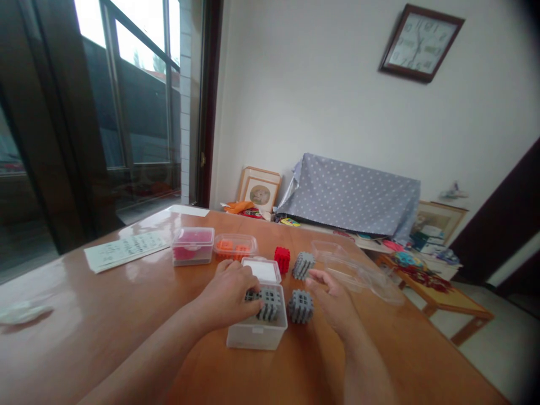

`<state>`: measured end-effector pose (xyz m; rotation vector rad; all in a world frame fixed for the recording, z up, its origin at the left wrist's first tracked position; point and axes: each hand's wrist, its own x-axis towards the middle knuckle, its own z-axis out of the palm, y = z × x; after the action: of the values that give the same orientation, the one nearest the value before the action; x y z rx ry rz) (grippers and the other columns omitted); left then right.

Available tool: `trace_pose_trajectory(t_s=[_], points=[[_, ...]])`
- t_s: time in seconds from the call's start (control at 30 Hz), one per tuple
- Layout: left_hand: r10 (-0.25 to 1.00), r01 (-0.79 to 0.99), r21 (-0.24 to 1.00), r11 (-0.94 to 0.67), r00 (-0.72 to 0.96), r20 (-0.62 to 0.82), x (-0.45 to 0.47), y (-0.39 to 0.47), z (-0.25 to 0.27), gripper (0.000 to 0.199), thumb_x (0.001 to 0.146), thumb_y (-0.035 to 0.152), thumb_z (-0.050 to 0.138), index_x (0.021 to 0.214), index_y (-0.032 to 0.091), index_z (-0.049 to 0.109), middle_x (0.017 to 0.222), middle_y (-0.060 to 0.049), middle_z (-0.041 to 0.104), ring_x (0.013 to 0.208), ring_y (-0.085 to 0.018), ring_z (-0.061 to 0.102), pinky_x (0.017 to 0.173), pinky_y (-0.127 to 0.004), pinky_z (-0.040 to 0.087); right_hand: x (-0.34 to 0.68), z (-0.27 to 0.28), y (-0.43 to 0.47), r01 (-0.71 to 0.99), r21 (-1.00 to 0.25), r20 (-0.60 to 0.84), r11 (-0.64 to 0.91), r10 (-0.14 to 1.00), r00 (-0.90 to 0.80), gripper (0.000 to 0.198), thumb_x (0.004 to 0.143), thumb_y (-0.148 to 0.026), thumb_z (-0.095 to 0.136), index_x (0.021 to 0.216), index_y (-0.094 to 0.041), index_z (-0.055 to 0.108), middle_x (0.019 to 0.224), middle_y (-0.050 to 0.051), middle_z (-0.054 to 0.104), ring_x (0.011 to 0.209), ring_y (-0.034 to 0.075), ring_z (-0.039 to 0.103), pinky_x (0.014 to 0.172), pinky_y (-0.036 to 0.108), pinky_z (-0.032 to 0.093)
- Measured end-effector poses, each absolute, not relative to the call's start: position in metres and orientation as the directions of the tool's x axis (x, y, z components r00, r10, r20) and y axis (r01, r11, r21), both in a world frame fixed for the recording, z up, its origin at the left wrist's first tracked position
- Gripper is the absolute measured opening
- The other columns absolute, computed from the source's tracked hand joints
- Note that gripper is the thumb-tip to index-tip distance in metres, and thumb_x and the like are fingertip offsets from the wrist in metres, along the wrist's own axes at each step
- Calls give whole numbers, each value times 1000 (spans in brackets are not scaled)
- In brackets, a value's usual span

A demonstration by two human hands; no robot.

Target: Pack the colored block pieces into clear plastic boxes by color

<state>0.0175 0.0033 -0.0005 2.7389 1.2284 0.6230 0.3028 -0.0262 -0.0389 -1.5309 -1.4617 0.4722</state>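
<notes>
A clear plastic box (pixel 256 337) stands in front of me with its lid (pixel 264 271) tipped back. Inside it are grey interlocking-block cubes (pixel 270 304). My left hand (pixel 232 292) reaches over the box's left side, thumb and fingers around a grey cube there; the fingertips are partly hidden. Right of the box sit a nearer grey cube (pixel 301 307) and a farther grey cube (pixel 303 265). My right hand (pixel 331 295) is beside them, fingers bent and slightly apart, the tips close to the farther cube; I see nothing held. Behind the lid is a red cube (pixel 282 260).
Left of the lid are a tub of orange blocks (pixel 236 246) and a lidded box with pink contents (pixel 193 246). Printed sheets (pixel 126 251) lie farther left, a crumpled white item (pixel 23 313) at the edge. Clear empty containers (pixel 346 267) stand at right.
</notes>
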Motion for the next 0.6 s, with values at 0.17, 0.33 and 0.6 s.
trace_pose_trajectory(t_s=[0.17,0.33,0.6], points=[[737,701,243,-670,589,332,22,4,-5,17,78,38,74,87,24,73,89,-5,69,98,-28,57,95,-43,36,316,-44,-29,519,-847,234,114,957,171,47,87,-51,63,122,-20,68,127,12,71,121,31,64,107,48,48],[744,704,255,-663,581,330,22,3,-5,18,78,39,74,87,24,73,90,-5,69,98,-28,59,95,-43,37,324,-51,-30,548,-830,187,102,977,101,52,87,-48,66,130,-19,65,134,13,67,126,31,61,109,50,46],[824,689,454,-565,435,364,10,15,4,16,86,28,58,83,22,73,86,-3,73,88,-22,63,81,-34,41,330,-62,-32,548,-831,115,89,993,13,71,74,-49,80,137,-22,61,143,13,61,135,34,55,114,54,40]])
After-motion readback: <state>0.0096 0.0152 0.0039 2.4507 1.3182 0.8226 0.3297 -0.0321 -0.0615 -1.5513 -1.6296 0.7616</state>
